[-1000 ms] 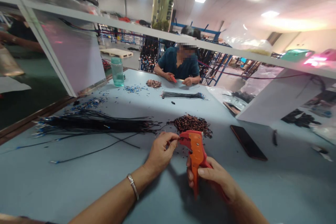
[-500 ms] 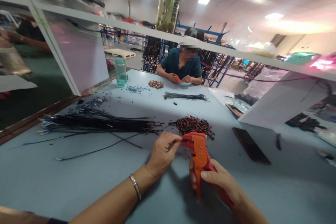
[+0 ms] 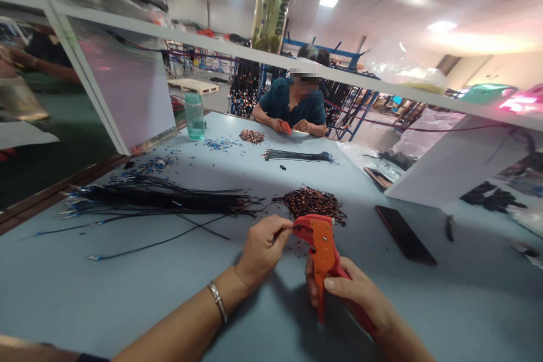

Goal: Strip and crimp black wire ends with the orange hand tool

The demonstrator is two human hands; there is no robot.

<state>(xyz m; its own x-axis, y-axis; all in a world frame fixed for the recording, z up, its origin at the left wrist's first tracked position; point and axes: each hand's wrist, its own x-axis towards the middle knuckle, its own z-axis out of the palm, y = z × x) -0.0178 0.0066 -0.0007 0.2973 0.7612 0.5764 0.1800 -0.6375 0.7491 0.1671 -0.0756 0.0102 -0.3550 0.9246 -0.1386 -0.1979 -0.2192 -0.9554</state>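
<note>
My right hand [image 3: 352,294] is wrapped round the handles of an orange and red wire stripper [image 3: 324,243], held upright with its jaws facing left. At the mouth of those jaws, my left hand [image 3: 263,246] is closed in a pinch on a black wire, mostly hidden by the fingers. Just behind the stripper lies a heap of small copper and black offcuts [image 3: 314,203]. To the left of my hands a thick bundle of black wires [image 3: 169,199] with blue-sleeved ends rests on the table, and a loose wire [image 3: 148,246] lies in front of it.
A black phone [image 3: 405,235] lies to the right. Blue bits [image 3: 155,165], a teal bottle [image 3: 195,117] and a smaller wire bundle [image 3: 299,155] are farther back. Across the table [image 3: 127,305], a person [image 3: 292,102] holds a red tool. A white shelf beam [image 3: 203,42] spans overhead.
</note>
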